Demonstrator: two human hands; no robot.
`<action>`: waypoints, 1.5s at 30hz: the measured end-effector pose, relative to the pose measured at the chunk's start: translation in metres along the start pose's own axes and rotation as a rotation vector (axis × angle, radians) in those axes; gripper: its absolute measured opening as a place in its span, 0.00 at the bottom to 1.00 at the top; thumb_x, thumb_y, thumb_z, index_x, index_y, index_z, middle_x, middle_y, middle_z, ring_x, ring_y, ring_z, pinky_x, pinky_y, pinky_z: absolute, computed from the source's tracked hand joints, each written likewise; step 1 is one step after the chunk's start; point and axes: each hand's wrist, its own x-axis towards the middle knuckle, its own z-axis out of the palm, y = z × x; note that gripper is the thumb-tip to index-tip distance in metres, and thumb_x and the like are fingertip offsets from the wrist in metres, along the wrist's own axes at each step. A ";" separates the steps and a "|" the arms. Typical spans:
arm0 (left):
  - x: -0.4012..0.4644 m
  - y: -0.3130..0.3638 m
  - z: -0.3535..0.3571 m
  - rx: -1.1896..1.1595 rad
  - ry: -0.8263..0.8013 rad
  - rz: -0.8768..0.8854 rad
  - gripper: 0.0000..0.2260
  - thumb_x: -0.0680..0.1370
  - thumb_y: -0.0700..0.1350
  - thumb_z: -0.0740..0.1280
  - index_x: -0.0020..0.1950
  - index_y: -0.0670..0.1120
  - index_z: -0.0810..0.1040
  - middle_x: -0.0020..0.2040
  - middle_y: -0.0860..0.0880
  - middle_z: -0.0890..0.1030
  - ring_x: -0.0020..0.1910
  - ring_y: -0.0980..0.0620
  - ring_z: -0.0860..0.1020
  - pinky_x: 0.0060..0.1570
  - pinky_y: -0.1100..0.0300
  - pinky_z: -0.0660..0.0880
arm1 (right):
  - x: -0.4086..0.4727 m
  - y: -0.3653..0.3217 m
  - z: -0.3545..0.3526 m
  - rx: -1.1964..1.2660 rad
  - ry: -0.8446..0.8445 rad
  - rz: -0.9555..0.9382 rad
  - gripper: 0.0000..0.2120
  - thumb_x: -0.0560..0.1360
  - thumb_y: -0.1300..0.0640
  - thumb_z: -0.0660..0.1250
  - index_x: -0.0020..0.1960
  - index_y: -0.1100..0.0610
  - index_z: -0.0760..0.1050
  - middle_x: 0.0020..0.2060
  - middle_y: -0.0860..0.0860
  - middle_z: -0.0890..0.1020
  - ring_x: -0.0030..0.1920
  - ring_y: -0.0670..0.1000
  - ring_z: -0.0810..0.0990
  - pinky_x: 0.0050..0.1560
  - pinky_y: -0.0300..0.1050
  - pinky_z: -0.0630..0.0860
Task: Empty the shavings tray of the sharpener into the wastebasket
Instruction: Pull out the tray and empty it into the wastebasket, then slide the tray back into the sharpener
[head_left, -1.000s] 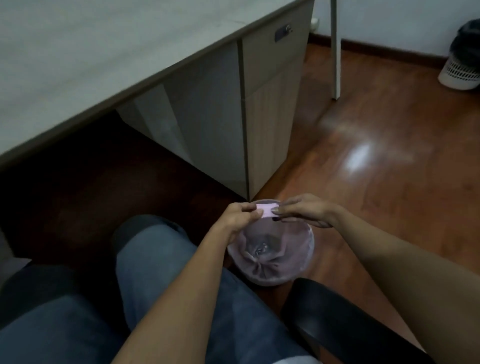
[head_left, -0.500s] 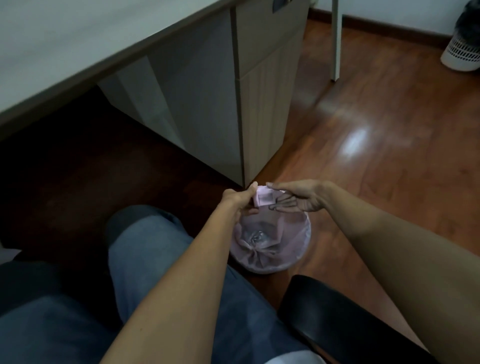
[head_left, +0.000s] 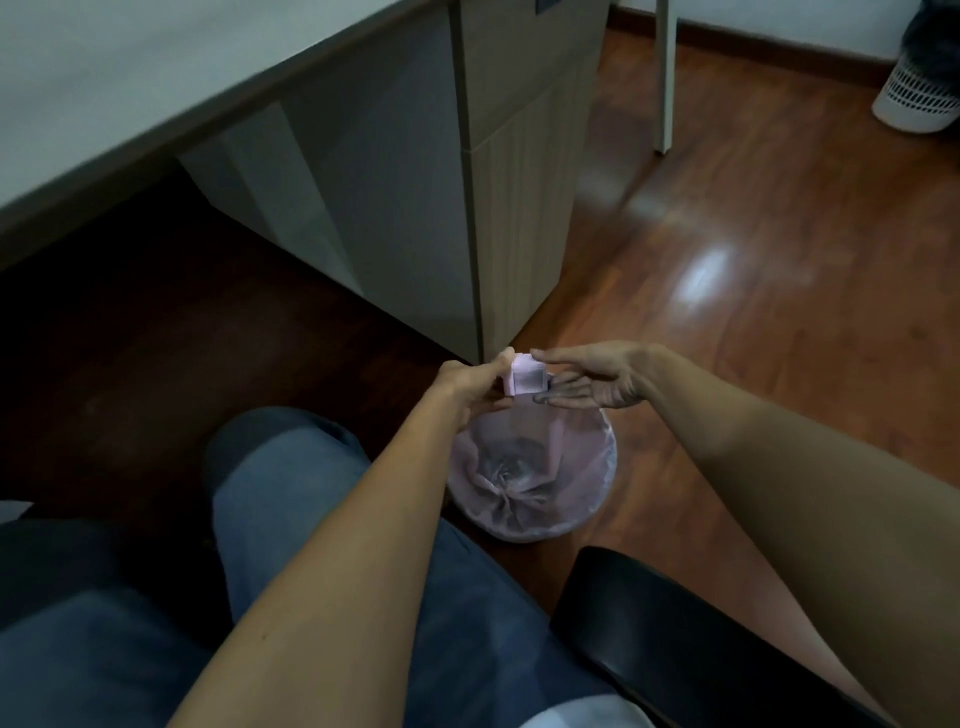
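Note:
A small pink sharpener (head_left: 525, 380) is held over the far rim of the wastebasket (head_left: 592, 499), a round bin lined with a thin pink bag. My left hand (head_left: 475, 387) grips it from the left, thumb on top. My right hand (head_left: 597, 382) lies just to its right, palm up and fingers spread, the fingertips touching or almost touching the sharpener's side. A greyish face of the sharpener is turned toward me. I cannot tell whether the shavings tray is in or out. Crumpled bag fills the bottom of the bin.
A grey desk (head_left: 156, 98) with a drawer cabinet (head_left: 514, 197) stands just behind the bin. My legs in jeans (head_left: 291, 519) and a black chair armrest (head_left: 691, 649) are below. On the wooden floor stand a white table leg (head_left: 666, 78) and a white basket (head_left: 917, 104).
The sharpener has turned from lying flat to showing its greyish face. My right hand let go of its pinch and spread out palm up. The left hand keeps hold.

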 end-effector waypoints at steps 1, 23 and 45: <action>-0.002 0.000 -0.003 -0.009 -0.034 0.009 0.20 0.76 0.46 0.75 0.57 0.30 0.80 0.53 0.35 0.82 0.43 0.45 0.83 0.38 0.59 0.85 | -0.004 0.000 0.001 0.031 -0.020 0.006 0.17 0.75 0.53 0.75 0.56 0.64 0.77 0.54 0.61 0.84 0.40 0.53 0.89 0.45 0.46 0.86; -0.071 0.087 -0.048 0.218 -0.188 0.683 0.25 0.70 0.28 0.77 0.66 0.37 0.78 0.58 0.43 0.84 0.45 0.62 0.85 0.49 0.67 0.80 | -0.069 -0.061 0.034 0.008 -0.121 -0.694 0.27 0.69 0.80 0.71 0.67 0.69 0.75 0.60 0.63 0.83 0.61 0.56 0.82 0.60 0.44 0.81; -0.231 0.256 -0.131 0.264 0.004 1.053 0.26 0.70 0.38 0.80 0.67 0.42 0.80 0.62 0.47 0.85 0.56 0.47 0.86 0.61 0.53 0.79 | -0.226 -0.222 0.139 -0.140 -0.383 -1.063 0.26 0.70 0.76 0.72 0.67 0.67 0.77 0.59 0.60 0.85 0.59 0.53 0.85 0.57 0.38 0.80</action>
